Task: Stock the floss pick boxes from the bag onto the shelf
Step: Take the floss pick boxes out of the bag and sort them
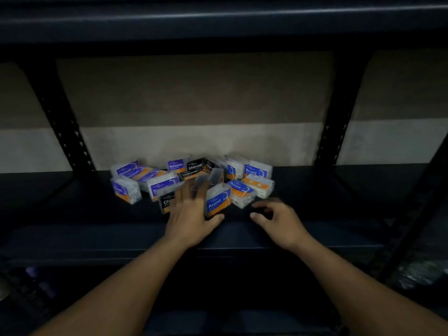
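Observation:
Several clear floss pick boxes with blue, purple and black labels lie in a loose pile at the back of the dark shelf, against the wall. My left hand reaches into the front of the pile. Its thumb and blurred fingers are around an upright blue "Round" box. A black "Charcoal" box stands just left of that hand. My right hand hovers over the shelf front, right of the pile, its fingers loosely curled and holding nothing.
Black perforated uprights frame the bay, and an upper shelf beam hangs overhead. Something of crinkled clear plastic shows low on the right. Purple items sit in the dark below left.

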`<move>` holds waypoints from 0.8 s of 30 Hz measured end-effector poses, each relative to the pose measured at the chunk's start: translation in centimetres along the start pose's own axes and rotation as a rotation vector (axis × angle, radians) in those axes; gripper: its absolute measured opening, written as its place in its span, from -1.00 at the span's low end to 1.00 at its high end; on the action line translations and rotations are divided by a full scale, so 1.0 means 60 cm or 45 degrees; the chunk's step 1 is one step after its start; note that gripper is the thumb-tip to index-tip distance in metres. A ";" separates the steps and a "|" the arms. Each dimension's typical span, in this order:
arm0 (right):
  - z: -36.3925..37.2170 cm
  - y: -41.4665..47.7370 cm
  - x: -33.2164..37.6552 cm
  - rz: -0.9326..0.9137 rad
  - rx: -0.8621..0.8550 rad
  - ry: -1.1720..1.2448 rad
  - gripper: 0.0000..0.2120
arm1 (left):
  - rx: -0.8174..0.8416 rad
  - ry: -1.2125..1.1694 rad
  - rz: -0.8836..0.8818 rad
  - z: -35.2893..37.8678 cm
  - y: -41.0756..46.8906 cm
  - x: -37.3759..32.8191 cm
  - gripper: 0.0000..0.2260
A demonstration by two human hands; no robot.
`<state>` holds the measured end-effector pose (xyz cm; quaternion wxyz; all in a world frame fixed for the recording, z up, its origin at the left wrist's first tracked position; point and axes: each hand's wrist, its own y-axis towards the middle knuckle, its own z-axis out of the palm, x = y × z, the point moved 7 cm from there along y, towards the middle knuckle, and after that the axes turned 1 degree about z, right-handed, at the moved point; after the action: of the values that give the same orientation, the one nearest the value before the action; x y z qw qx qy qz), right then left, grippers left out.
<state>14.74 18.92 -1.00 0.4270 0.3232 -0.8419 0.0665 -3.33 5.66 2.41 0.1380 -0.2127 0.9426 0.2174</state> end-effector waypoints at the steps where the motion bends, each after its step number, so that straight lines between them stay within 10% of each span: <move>1: -0.012 0.010 0.005 -0.086 -0.114 -0.120 -0.66 | -0.031 0.140 0.106 -0.003 0.021 -0.012 -0.17; 9: 0.012 0.112 -0.005 -0.109 0.093 -0.602 -0.03 | 0.326 0.469 0.284 0.060 0.133 -0.027 -0.22; 24: 0.008 0.095 -0.014 0.003 -0.009 -0.717 -0.22 | 0.167 0.456 0.450 0.053 0.111 -0.049 -0.29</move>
<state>11.37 23.62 -1.02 0.1771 0.3266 -0.9280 -0.0284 -3.32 13.56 3.04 -0.0576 -0.0704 0.9866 0.1354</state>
